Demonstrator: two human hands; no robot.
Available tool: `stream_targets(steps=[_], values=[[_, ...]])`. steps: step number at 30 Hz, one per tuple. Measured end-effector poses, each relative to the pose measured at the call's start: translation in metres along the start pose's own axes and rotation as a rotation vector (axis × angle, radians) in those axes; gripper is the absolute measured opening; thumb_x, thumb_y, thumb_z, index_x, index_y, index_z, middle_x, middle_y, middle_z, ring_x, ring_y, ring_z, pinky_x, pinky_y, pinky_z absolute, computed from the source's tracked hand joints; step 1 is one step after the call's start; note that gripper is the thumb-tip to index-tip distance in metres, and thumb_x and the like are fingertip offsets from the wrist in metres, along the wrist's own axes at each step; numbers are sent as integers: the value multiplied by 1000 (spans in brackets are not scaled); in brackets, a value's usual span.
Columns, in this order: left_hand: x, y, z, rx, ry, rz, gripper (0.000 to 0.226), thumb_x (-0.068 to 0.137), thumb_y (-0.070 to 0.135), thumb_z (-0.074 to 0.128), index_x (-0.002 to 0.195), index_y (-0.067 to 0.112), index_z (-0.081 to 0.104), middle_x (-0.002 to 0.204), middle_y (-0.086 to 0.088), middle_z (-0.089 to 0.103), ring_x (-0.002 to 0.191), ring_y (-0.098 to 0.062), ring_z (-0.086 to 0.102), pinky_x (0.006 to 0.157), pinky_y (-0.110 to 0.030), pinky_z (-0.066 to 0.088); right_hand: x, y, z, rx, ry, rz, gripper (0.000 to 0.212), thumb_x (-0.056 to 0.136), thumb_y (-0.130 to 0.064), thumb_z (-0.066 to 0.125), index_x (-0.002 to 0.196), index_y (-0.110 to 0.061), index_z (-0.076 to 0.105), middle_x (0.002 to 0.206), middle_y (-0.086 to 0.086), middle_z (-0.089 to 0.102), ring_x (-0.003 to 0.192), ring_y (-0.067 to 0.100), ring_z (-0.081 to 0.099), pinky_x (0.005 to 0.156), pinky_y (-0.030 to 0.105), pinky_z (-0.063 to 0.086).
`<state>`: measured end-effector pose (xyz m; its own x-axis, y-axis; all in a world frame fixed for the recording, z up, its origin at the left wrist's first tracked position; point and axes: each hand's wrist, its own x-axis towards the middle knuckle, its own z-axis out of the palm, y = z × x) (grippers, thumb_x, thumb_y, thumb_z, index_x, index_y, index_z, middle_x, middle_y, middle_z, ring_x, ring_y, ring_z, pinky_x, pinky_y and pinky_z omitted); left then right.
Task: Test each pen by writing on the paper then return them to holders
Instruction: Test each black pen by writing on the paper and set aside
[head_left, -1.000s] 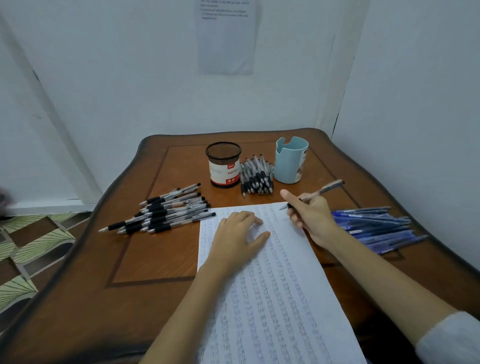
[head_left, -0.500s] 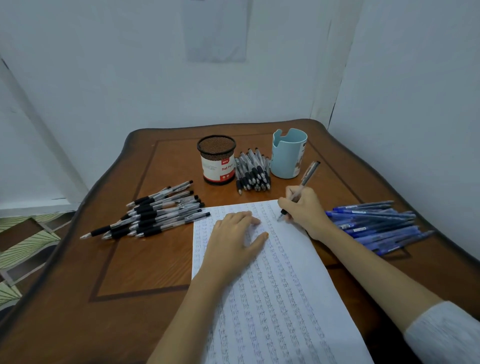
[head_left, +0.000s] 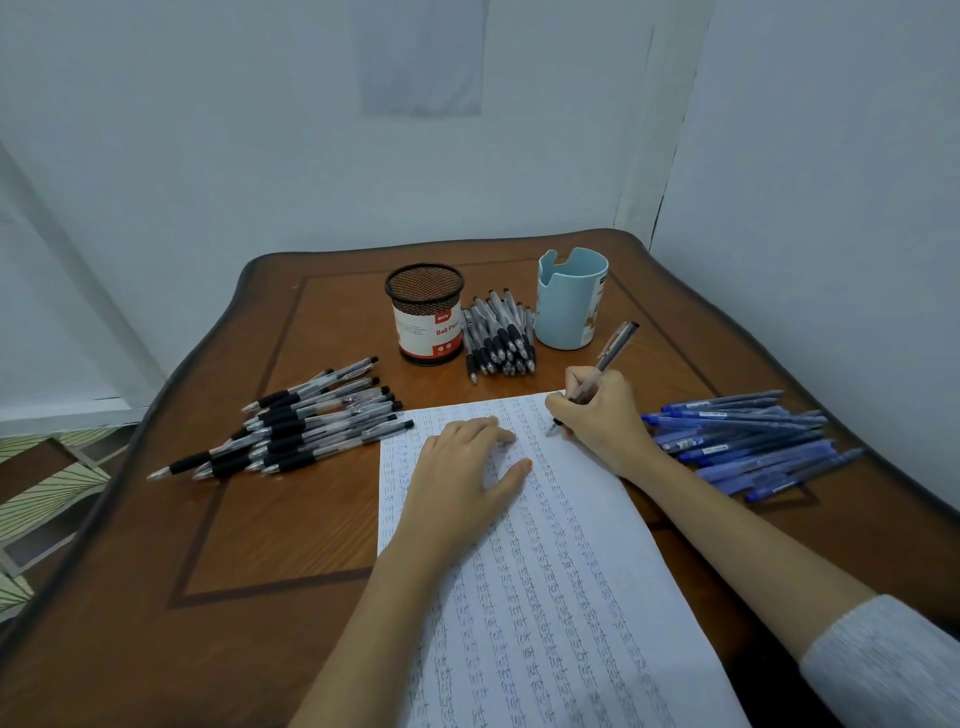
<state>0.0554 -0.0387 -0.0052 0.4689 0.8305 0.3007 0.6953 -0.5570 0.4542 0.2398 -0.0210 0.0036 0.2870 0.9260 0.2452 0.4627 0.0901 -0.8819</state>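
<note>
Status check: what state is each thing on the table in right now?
Right hand, holds the pen, tip on the paper.
Left hand, flat, pressing the paper.
Paper, rows of "test" written.
Mesh holder, upright, no pens showing.
Blue holder, upright, no pens showing.
Black pens, two loose piles on table.
Blue pens, loose pile on table.

One paper (head_left: 587, 509). Beyond it are two holders: mesh holder (head_left: 425, 317) and blue holder (head_left: 569, 306). Three pen heaps, too dense to count: left heap (head_left: 301, 426), far heap (head_left: 498, 338), right heap (head_left: 748, 441). One pen (head_left: 613, 348) at its far corner.
</note>
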Motion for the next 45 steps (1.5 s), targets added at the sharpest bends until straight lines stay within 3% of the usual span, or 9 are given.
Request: stream_targets(steps=[3,8,15,19,28,36,45], values=[[-1,-1,0,-5,-3,-1,38,93,47,52,125,27,57,137,14,49,127,-3,37,99,-18,20,-2,-1,-1,7,-34,10,38,81,2,64,54,-13,41,47,-3,43,43,8,53,45,18,40],[0,0,0,-2,-11,-4,38,93,48,52,125,28,57,138,14,48,128,-3,36,102,-20,20,-1,0,-2,34,-5,11,33,81,2,64,57,-9,45,51,4,45,50,18,53,50,26,41],[0,0,0,0,-21,-5,39,93,47,52,126,27,57,139,13,48,128,-4,37,99,-18,19,-1,-1,-1,21,-22,-9,37,81,4,63,55,-12,42,51,2,42,50,18,50,47,20,39],[0,-1,0,-1,-24,-10,39,93,47,52,127,28,57,140,14,47,129,-4,36,100,-18,19,-3,-1,-2,37,43,-25,36,82,4,62,55,-10,43,51,4,43,45,8,46,43,12,36],[0,-2,1,-10,-16,-6,38,93,47,53,125,28,58,139,13,48,129,-4,37,104,-22,22,-2,-1,-4,54,-36,-26,39,81,6,62,54,-12,40,50,2,41,41,1,43,42,12,35],[0,-3,1,-14,-11,-6,38,93,47,53,125,28,57,139,13,48,128,-4,37,100,-19,20,-2,0,-3,67,-34,-40,42,81,7,60,53,-14,37,50,-1,37,50,15,43,43,15,34],[-1,-4,3,-27,3,-5,39,92,47,54,126,28,57,140,13,48,129,-3,36,99,-17,18,0,3,0,13,8,-49,40,81,5,60,54,-14,38,51,-3,37,46,2,37,49,14,31]])
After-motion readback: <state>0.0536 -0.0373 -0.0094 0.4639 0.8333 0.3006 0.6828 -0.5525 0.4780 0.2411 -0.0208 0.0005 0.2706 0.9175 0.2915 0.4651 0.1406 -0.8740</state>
